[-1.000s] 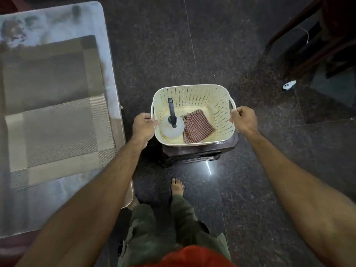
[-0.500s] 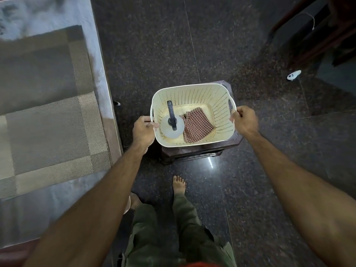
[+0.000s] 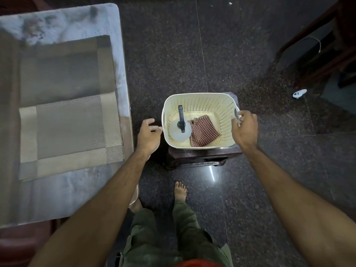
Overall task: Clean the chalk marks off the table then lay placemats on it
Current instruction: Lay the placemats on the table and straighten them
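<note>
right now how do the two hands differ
The left hand hangs clear of the basket, a gap showing beside its left wall; the right hand is at the right handle, though whether it touches is unclear. Both have loosely curled fingers and hold nothing.

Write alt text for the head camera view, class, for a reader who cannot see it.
Seen from above, a person's left hand and right hand hover open at either side of a cream basket on a dark stool, gripping nothing. Inside it are a spray bottle and a checked cloth. Left of it, placemats lie on a table.
</note>
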Demonstrator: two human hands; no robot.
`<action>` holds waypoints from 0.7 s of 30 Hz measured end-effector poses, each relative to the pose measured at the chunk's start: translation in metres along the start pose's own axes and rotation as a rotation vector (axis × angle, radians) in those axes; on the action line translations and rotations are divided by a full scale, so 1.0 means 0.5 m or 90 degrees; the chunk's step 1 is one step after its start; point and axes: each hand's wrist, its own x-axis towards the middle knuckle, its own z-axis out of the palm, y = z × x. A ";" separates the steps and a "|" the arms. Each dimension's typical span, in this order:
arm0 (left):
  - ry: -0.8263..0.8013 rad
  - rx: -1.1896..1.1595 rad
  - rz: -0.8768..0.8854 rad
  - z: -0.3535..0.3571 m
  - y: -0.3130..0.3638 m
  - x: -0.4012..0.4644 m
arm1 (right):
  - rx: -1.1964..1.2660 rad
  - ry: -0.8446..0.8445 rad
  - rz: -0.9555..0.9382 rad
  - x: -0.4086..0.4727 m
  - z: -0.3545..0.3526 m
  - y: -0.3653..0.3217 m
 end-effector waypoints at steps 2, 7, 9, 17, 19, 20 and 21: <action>0.003 0.001 0.018 -0.024 0.001 -0.022 | 0.015 -0.005 -0.037 -0.023 0.003 -0.038; 0.022 -0.046 0.032 -0.093 0.004 -0.079 | 0.057 -0.056 -0.137 -0.095 0.033 -0.161; 0.043 -0.064 0.035 -0.132 -0.005 -0.103 | 0.063 -0.096 -0.171 -0.134 0.050 -0.214; 0.111 -0.167 0.031 -0.318 -0.103 -0.198 | -0.077 -0.268 -0.453 -0.332 0.168 -0.413; 0.128 -0.187 0.020 -0.371 -0.143 -0.225 | -0.149 -0.306 -0.502 -0.389 0.215 -0.449; 0.136 -0.191 0.017 -0.395 -0.162 -0.239 | -0.178 -0.318 -0.505 -0.412 0.236 -0.462; 0.145 -0.196 0.014 -0.416 -0.180 -0.250 | -0.202 -0.322 -0.498 -0.428 0.253 -0.472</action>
